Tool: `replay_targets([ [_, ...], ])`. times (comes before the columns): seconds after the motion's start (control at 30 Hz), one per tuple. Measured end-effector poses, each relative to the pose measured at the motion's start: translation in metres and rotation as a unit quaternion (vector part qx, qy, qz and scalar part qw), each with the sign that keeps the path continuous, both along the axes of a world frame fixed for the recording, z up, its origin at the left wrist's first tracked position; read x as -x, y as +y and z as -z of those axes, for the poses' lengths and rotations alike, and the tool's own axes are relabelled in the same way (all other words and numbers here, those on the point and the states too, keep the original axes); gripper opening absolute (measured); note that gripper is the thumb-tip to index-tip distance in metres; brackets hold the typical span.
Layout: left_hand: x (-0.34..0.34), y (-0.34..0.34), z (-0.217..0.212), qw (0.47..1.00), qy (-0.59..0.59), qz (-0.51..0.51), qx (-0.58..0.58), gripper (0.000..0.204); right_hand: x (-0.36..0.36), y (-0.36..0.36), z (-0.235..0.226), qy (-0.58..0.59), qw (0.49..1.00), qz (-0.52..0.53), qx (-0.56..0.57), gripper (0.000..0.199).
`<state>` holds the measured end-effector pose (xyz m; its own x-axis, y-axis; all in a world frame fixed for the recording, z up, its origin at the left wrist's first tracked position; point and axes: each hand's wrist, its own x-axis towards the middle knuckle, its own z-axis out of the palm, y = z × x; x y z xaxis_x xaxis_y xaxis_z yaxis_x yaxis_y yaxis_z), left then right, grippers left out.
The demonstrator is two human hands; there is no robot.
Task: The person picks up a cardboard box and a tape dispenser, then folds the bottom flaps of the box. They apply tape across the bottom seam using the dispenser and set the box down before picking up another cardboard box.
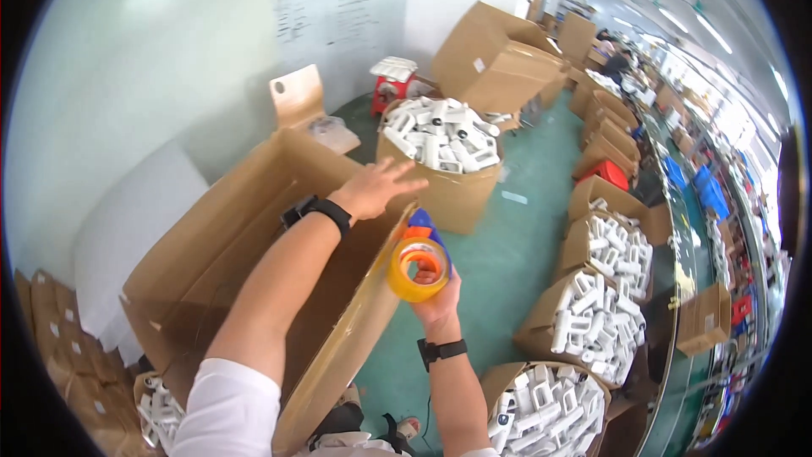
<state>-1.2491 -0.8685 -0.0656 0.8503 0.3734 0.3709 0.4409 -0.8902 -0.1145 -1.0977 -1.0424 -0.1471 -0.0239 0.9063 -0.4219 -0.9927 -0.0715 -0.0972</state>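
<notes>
A big brown cardboard box [220,237] lies in front of me with its flaps folded. My left hand [375,189] rests flat, fingers spread, on the box's far end, a black band on its wrist. My right hand [436,292] grips a tape dispenser [419,264] with a blue and orange body and a roll of yellowish clear tape. The dispenser sits at the box's right edge, and a strip of shiny tape runs along that edge towards me.
An open box heaped with white tube-shaped parts [440,140] stands just beyond my left hand. Several more such boxes [592,313] line the right over the green floor [499,262]. A wooden chair [300,101], a red stool [391,85] and a large tilted carton [495,59] stand behind.
</notes>
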Motion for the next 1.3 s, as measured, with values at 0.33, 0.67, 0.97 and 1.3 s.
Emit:
replay_targets([
  [0.33,-0.062,0.051,0.058,0.996,-0.026,0.082,-0.004,0.007,-0.015,-0.026,-0.004,-0.076,0.995,0.053,0.031,0.024],
  [0.67,-0.003,0.103,0.014,0.99,-0.017,-0.108,-0.084,0.012,0.097,-0.197,-0.005,0.062,0.993,-0.088,0.042,0.052],
  [0.97,0.071,0.086,-0.099,0.969,-0.022,-0.238,-0.056,0.014,0.114,-0.169,-0.055,-0.081,0.99,-0.106,0.048,0.051],
  [1.3,0.171,0.033,-0.127,0.949,0.047,-0.311,0.028,0.072,0.142,-0.088,-0.035,-0.073,0.993,-0.089,0.032,0.027],
])
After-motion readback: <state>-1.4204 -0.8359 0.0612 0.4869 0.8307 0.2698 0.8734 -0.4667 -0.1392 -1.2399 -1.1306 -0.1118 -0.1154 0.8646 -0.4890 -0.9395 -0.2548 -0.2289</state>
